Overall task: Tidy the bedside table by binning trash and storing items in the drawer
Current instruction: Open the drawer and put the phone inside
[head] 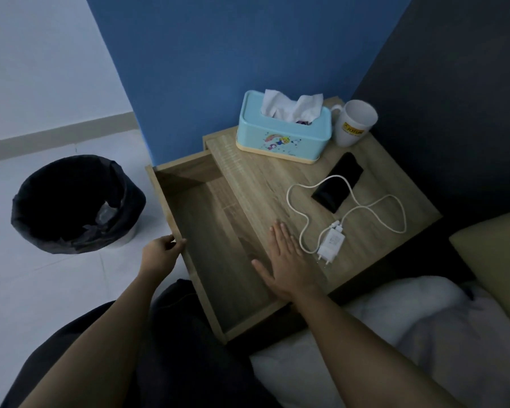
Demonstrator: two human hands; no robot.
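Left hand [159,252] grip closed on drawer [218,245] front, right hand [287,260] flat, bin [71,201] contents dim

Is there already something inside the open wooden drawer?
No, the open wooden drawer shows only its bare bottom, while the left hand grips its front edge.

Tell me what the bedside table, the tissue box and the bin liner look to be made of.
Bedside table: likely wood-look laminate board, matte, with printed-looking grain running across the top and the open drawer. Tissue box: seemingly smooth plastic, light blue with a cartoon print and a cream base. Bin liner: thin black plastic film, crinkled and faintly glossy.
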